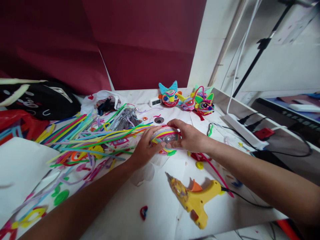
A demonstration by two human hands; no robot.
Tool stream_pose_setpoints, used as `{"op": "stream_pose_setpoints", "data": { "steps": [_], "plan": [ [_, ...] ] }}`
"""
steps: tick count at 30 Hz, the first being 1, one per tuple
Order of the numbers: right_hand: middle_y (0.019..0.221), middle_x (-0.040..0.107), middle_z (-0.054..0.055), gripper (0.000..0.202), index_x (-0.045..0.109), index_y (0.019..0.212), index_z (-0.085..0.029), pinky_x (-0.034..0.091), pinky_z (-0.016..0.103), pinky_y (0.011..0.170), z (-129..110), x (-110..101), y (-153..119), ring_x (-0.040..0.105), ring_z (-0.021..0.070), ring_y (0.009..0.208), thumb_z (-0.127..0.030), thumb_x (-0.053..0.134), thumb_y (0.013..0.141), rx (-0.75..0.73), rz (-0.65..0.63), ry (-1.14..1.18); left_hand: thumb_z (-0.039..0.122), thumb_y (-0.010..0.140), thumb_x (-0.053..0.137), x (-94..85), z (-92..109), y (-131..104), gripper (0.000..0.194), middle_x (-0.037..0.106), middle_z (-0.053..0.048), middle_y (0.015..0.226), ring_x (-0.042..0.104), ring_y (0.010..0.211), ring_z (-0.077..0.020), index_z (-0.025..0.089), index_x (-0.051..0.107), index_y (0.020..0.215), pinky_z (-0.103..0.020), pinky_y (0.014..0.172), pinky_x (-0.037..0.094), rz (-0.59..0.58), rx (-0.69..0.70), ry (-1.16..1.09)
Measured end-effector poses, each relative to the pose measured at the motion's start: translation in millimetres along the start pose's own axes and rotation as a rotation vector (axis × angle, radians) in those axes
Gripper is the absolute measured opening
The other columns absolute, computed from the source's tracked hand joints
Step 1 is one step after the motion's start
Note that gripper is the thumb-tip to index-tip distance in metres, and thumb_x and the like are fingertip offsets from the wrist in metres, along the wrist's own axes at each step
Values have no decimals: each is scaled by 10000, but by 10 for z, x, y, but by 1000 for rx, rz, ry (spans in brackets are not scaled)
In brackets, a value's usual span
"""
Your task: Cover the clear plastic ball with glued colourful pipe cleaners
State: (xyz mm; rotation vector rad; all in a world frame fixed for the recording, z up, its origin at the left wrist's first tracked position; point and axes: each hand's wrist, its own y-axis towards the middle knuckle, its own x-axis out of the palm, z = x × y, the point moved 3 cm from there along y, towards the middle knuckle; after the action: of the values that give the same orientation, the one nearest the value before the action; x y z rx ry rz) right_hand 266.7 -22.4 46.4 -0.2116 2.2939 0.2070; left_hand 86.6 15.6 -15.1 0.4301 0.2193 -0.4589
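Note:
Between my two hands is a round clear ball partly wrapped in bands of coloured pipe cleaners, with a bare see-through patch facing me. My left hand grips its left side, thumb across the front. On the right side, my right hand holds it with thumb and fingers curled round. A green piece shows at the ball's lower edge. Nearer to me a yellow hot glue gun lies on its side, nozzle pointing up and left. A dark pink pipe cleaner runs beside it.
Loose pipe cleaners are heaped at left. At the back stand finished animal-face balls beside a small white digital display. A power strip with plugs and cables lies along the right ledge. A small red-and-blue piece lies in front.

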Motion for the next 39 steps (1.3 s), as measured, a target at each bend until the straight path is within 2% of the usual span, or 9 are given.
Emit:
{"op": "stream_pose_setpoints", "data": {
  "steps": [7, 12, 18, 22, 28, 32, 36, 39],
  "plan": [
    [1148, 651, 73, 633, 518, 1239, -185, 490, 333, 849, 14, 0, -5, 626, 216, 1020, -300, 837, 704, -9, -8, 9, 401, 825, 692, 0, -20, -8, 546, 517, -110, 1428, 475, 1328, -330, 229, 565, 1327, -470, 1110, 385, -11, -7, -29],
    [1197, 640, 91, 685, 517, 1280, -173, 491, 351, 889, 24, -8, 1, 617, 229, 1062, -303, 845, 693, -13, -12, 10, 394, 829, 677, 2, -9, -6, 535, 530, -112, 1407, 498, 1303, -325, 215, 562, 1319, -472, 1114, 379, -5, 7, -1],
    [1157, 650, 82, 650, 536, 1254, -175, 492, 352, 885, 5, -15, 13, 624, 222, 1035, -293, 842, 693, -35, -19, -22, 362, 810, 661, 11, 11, 2, 506, 549, -99, 1370, 479, 1308, -315, 224, 574, 1289, -488, 1140, 342, 35, 54, 93],
    [1155, 655, 82, 636, 544, 1259, -182, 497, 372, 902, 21, -16, 16, 627, 224, 1036, -288, 832, 702, -46, -16, -14, 344, 785, 673, 36, 11, -8, 535, 530, -96, 1380, 480, 1302, -315, 243, 560, 1297, -493, 1116, 376, 41, 59, 113],
    [1310, 599, 113, 680, 519, 1339, -193, 474, 411, 992, 53, -47, -57, 593, 258, 1172, -309, 812, 736, -85, 15, -2, 335, 789, 661, 53, 36, -18, 515, 516, -103, 1383, 482, 1298, -318, 234, 555, 1282, -496, 1093, 406, 67, 41, 135],
    [1297, 595, 113, 491, 590, 1261, -215, 458, 428, 992, -22, -109, -276, 576, 262, 1177, -335, 752, 813, -251, 86, -58, 331, 795, 645, 44, 65, -11, 497, 539, -107, 1348, 493, 1283, -315, 218, 557, 1271, -497, 1098, 398, 65, 40, 173],
    [1134, 643, 128, 245, 683, 1100, -195, 442, 438, 910, -59, -86, -491, 569, 281, 1083, -312, 682, 885, -415, 110, -265, 318, 789, 645, 43, 76, -4, 499, 540, -104, 1350, 498, 1285, -308, 222, 556, 1270, -478, 1108, 388, 70, 58, 188],
    [990, 675, 99, 172, 711, 1070, -221, 401, 409, 816, -43, -49, -550, 572, 258, 953, -253, 600, 943, -488, 148, -423, 310, 783, 641, 46, 76, -1, 499, 552, -109, 1336, 492, 1290, -308, 212, 557, 1264, -479, 1122, 369, 83, 74, 209]
  ]
}}
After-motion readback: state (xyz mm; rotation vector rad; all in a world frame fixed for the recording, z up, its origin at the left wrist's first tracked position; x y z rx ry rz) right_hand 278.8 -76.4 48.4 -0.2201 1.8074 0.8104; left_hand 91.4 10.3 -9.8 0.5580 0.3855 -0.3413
